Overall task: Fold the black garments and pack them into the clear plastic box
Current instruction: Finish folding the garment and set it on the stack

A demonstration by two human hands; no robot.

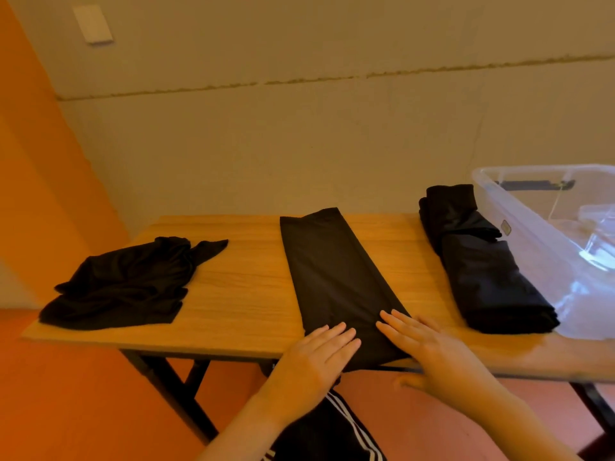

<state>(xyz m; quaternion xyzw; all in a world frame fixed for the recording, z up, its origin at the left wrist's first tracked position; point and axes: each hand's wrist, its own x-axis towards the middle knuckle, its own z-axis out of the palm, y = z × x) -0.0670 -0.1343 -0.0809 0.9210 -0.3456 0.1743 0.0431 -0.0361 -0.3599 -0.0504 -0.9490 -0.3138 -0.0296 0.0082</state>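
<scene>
A person is standing at a wooden surface (pixel 239 294) set against a pale wall, and both hands are lying flat on the near end of a long black garment (pixel 332 277) folded into a narrow strip. The strip is running from the far edge of the surface down to the near edge, where its end is hanging slightly over. The left hand (pixel 316 357) is pressing on the strip's near left part with its fingers straight and close together. The right hand (pixel 429 351) is resting with its fingers straight and a little spread, the fingertips on the strip's right edge and the palm over the bare wood just beside it. Neither hand is gripping anything. Well apart to the left, a crumpled black garment (pixel 129 284) is lying loose and unfolded. To the right, a stack of folded black garments (pixel 482 261) is sitting on the surface, touching the side of the clear plastic box (pixel 545 227), which is standing at the right end. I cannot tell what the pale shapes showing through the box wall are.
</scene>
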